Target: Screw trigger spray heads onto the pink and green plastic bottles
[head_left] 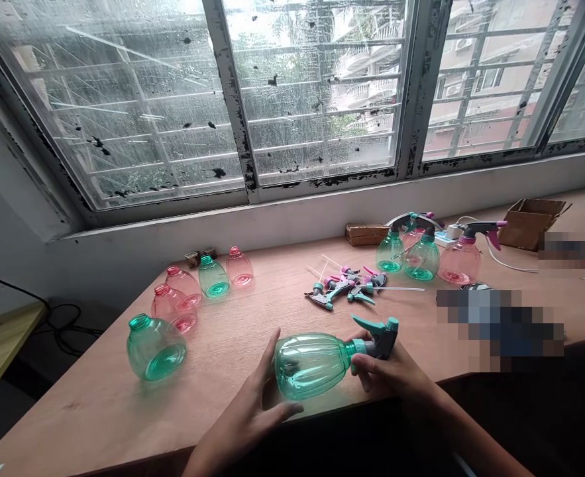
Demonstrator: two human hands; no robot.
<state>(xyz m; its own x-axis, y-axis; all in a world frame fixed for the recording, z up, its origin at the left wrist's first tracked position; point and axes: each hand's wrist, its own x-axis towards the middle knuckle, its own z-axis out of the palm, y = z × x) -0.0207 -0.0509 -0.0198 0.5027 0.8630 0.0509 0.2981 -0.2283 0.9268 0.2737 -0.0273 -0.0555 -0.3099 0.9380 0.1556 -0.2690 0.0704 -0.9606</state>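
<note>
A green clear plastic spray bottle point(309, 368) lies sideways in my two hands near the table's front edge. My left hand point(245, 411) cups its rounded base, thumb below and fingers along the far side. With thumb and fingers, my right hand point(396, 371) grips the teal collar at the neck. The grey and teal trigger sprayer point(381, 334) sits on the neck and points right. Beyond the bottle lies a pile of loose sprayer heads point(344, 285) with thin tubes. To the left stand open green point(156, 348) and pink bottles point(183, 285) without heads.
At the back right stand green bottles point(422, 258) and a pink bottle point(460, 262) with sprayers on. Behind them are a cardboard box point(533, 222) and a white cable point(508, 265). A blurred patch point(501, 324) covers something at right. A window runs along the wall.
</note>
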